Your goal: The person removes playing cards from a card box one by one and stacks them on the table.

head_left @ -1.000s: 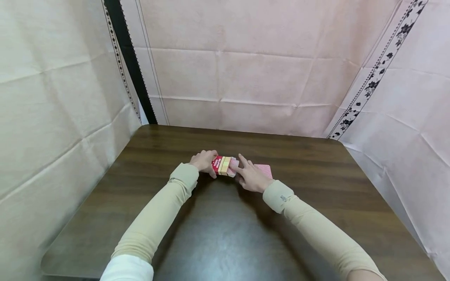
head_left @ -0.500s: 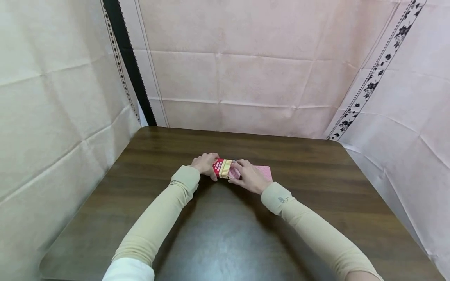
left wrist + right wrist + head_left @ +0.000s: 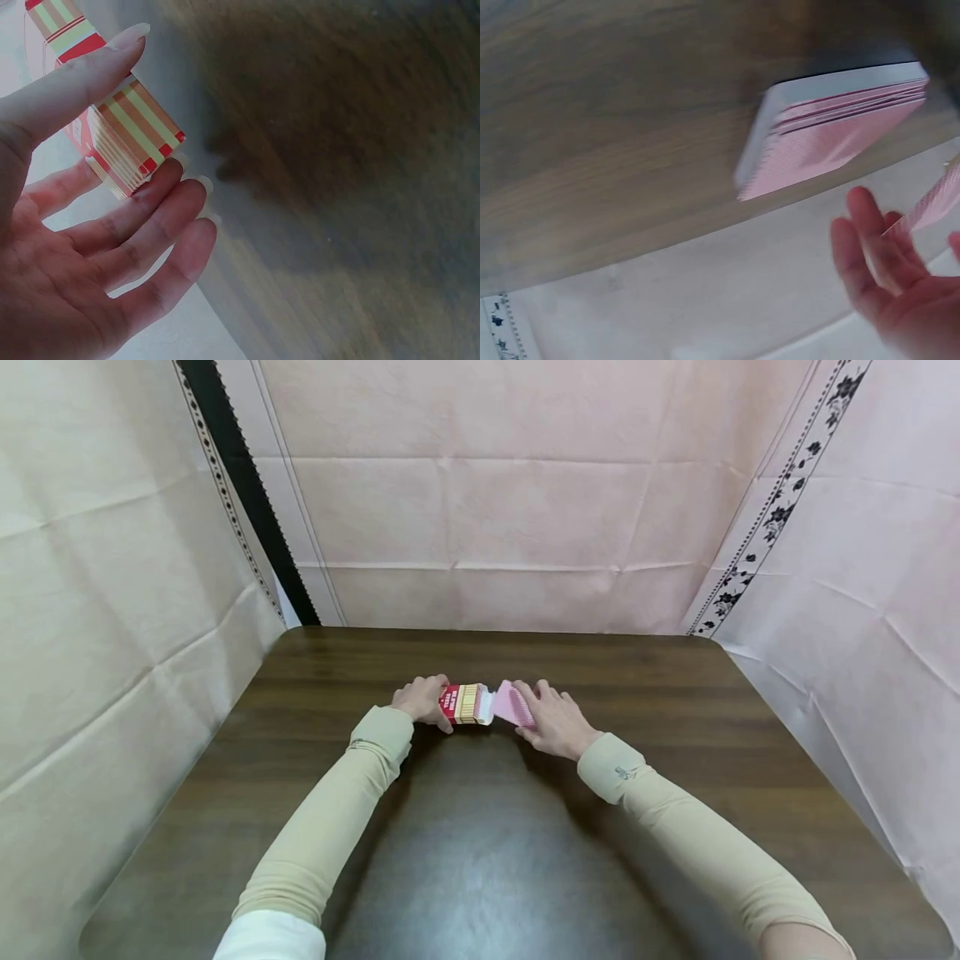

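Note:
My left hand [image 3: 422, 700] grips a red playing-card box [image 3: 463, 704] with gold stripes, its open end and pale flap facing right. In the left wrist view, the thumb lies across one side of the card box [image 3: 139, 120] and fingertips touch another. My right hand [image 3: 553, 722] pinches pink-backed playing cards [image 3: 513, 703] just right of the box's opening. Part of these held cards [image 3: 936, 201] shows at the edge of the right wrist view, beside the right hand [image 3: 900, 277]. A slightly uneven stack of playing cards [image 3: 840, 142] lies on the table there; the head view hides it behind the right hand.
Both hands are over the far half of a dark wooden table [image 3: 450, 860] with rounded corners. Pale cloth sheets [image 3: 480, 510] hang behind it and on both sides. A black strip [image 3: 247, 493] runs down at the back left.
My right hand goes from the box's mouth to slightly right of it, now with pink-backed cards tilted in its fingers. The cards that stuck out of the box are gone from its opening.

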Demonstrator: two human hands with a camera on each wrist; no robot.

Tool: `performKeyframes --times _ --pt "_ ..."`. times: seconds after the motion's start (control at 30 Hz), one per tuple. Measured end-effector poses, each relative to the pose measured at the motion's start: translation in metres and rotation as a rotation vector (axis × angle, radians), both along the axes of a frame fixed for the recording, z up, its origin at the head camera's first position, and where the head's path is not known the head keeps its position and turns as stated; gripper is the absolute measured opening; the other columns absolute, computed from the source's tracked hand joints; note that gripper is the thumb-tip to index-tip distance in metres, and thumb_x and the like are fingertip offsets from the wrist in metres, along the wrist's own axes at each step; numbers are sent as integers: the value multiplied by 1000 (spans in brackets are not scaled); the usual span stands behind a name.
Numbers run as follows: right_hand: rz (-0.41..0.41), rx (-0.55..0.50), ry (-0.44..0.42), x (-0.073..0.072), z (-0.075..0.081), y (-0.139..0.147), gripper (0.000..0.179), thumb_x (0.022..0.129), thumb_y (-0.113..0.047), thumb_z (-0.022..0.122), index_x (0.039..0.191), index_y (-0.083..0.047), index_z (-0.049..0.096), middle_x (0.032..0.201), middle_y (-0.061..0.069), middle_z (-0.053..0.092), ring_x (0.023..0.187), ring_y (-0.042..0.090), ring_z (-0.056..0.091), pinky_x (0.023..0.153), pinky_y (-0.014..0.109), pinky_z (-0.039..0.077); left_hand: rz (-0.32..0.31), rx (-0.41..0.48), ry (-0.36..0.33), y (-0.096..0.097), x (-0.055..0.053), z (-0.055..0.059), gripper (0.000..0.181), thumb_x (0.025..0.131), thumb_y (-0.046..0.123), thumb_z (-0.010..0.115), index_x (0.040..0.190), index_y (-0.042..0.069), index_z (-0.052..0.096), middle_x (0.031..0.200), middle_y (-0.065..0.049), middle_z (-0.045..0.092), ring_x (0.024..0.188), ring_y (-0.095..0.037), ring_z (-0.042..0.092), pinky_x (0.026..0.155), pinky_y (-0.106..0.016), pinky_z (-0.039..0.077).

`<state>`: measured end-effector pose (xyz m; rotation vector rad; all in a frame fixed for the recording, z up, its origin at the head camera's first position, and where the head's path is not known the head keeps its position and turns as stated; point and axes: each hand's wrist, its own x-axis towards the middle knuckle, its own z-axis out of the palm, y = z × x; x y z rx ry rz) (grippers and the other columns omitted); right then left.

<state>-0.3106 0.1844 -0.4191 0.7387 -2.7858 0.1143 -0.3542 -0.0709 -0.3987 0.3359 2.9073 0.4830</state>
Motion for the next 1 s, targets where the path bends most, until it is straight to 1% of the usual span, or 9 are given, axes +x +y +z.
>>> performKeyframes --times 0.13,0.23,0.3,0.37,0.47,0.53,0.67,0.87,1.0 --pt "-135 9 -3 -2 -1 9 76 88 -47 64 145 -12 30 110 19 53 96 32 59 78 45 47 10 5 -9 -1 2 2 79 68 29 86 134 13 46 128 -12 56 112 -30 53 94 -51 45" --pt "-231 23 -6 -2 -2 16 74 90 -53 58 144 -9 33 108 22 56 99 37 58 81 49 47 16 11 -5 -1 4 4 78 69 28 85 134 12 45 128 -12 56 111 -29 54 92 -49 45" --pt "-286 28 -4 -2 -3 19 69 90 -54 57 138 -7 38 104 22 57 98 40 58 80 51 46 23 20 0 0 5 5 77 70 27 85 134 12 45 128 -12 56 110 -30 54 93 -49 44" --pt "-331 28 -3 -1 -3 22 63 90 -54 57 127 -6 43 99 22 58 96 41 59 77 52 46 26 28 1 0 5 6 77 70 27 85 134 12 45 128 -12 56 109 -30 54 93 -49 44" --pt "-384 42 -19 1 -5 24 55 90 -54 56 112 -6 45 93 22 59 92 42 59 74 51 46 26 36 -7 -1 2 5 78 69 27 85 135 13 44 129 -12 56 110 -31 54 94 -50 43" --pt "-408 60 -34 2 -7 24 54 91 -54 54 111 -5 47 93 23 60 91 42 60 73 52 46 25 32 -8 -1 0 5 79 69 28 86 135 13 45 129 -12 56 111 -31 54 94 -50 43" --pt "-432 98 -63 4 -11 18 56 93 -55 49 117 -4 50 96 25 62 92 41 61 74 53 47 27 23 -10 -1 -2 3 80 68 30 86 134 14 45 128 -11 56 110 -31 54 93 -50 44" --pt "-445 157 -86 5 -17 8 61 94 -58 44 126 -7 50 102 25 64 92 40 62 73 52 48 26 9 -16 1 1 4 81 67 29 87 135 14 45 128 -12 56 111 -32 54 93 -51 44" --pt "-452 188 -95 7 -18 5 60 94 -59 43 124 -8 52 104 25 64 92 40 62 69 50 47 25 1 -10 2 1 4 82 67 30 87 136 15 45 128 -12 56 111 -31 53 93 -51 44"
